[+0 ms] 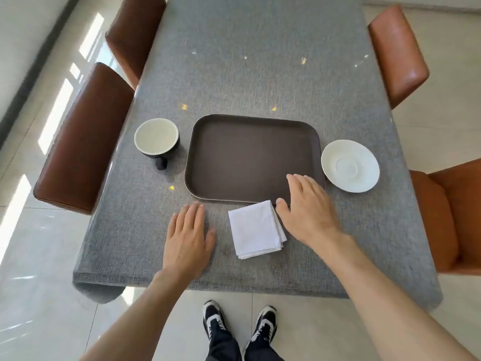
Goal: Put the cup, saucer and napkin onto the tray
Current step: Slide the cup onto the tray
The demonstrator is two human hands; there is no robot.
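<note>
Plainly, nothing is on the tray [247, 157] yet: it sits bare at the middle of the desk [260, 61], with all 3 items around it. The cup [157, 137], dark outside and pale inside, stands upright just left of the tray, handle toward us. The saucer [350, 165] lies just right of the tray. The folded white napkin [256, 229] lies at the tray's near edge, a corner about touching the rim.

Our right hand [308, 207] is open and holds nothing; it reaches over the tray's near right corner, thumb beside the napkin. Our left hand [188, 239] is spread flat on the desk, left of the napkin, also with nothing in it.

We judge the saucer should go first, set flat mid-tray, then the cup on its well, napkin alongside.

4 brown chairs [83, 142] flank the desk; none blocks our reach.
</note>
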